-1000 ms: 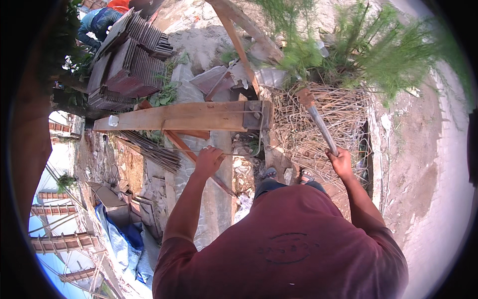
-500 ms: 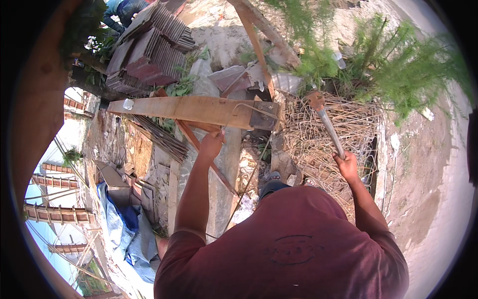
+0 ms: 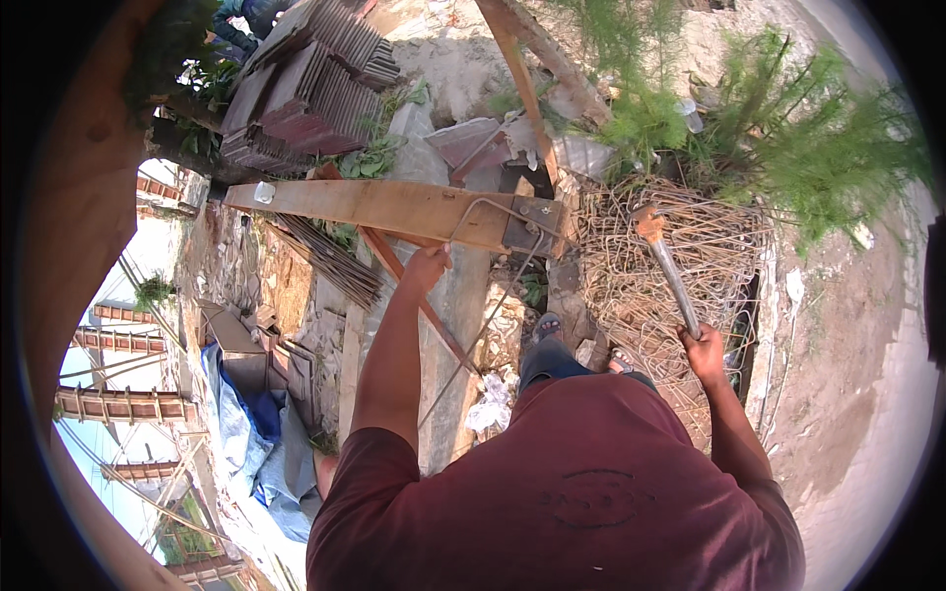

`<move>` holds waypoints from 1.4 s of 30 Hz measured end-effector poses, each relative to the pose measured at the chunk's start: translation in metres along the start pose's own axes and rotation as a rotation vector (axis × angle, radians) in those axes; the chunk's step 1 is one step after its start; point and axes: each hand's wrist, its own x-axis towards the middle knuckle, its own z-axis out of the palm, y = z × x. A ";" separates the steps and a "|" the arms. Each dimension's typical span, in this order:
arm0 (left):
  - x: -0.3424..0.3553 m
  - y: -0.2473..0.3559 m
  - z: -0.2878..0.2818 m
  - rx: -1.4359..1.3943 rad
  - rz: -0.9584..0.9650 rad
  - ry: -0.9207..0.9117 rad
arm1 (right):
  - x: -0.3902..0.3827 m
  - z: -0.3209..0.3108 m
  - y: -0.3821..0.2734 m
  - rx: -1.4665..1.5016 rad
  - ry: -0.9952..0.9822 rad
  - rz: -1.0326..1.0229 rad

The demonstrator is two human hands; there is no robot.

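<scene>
My left hand (image 3: pixel 427 268) is closed on one end of a thin steel rod (image 3: pixel 498 211), bent at angles, at the near edge of a wooden plank (image 3: pixel 384 209). The rod crosses a dark metal plate (image 3: pixel 530 225) at the plank's right end, and its long tail slants down toward my body. In my right hand (image 3: pixel 704 355) is the grey handle of a metal bar tool (image 3: pixel 673 281). Its rusty, notched head (image 3: pixel 648 225) points away from me, above a heap of bent rusty rods (image 3: pixel 680 286), apart from the plank.
A stack of reddish tiles (image 3: pixel 305 103) stands at the far left, with straight rods (image 3: pixel 330 266) below the plank. Feathery green plants (image 3: pixel 759 148) overhang the far right. A blue tarp (image 3: pixel 241 433) lies at left. A person (image 3: pixel 246 22) bends beyond the tiles.
The bent rod has turned, its corner now showing above the plate and its tail more visible. My right hand and the bar tool have shifted slightly right and nearer. The whole view has moved a little.
</scene>
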 end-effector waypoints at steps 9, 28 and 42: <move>0.000 0.000 0.001 0.108 0.100 0.057 | 0.005 -0.004 -0.059 -0.207 -0.112 -0.009; 0.000 -0.004 0.012 0.033 0.096 0.082 | 0.015 -0.043 -0.095 -0.414 -0.304 0.001; 0.004 -0.003 0.013 0.010 0.085 0.043 | 0.011 -0.054 -0.108 -0.831 -0.116 -0.263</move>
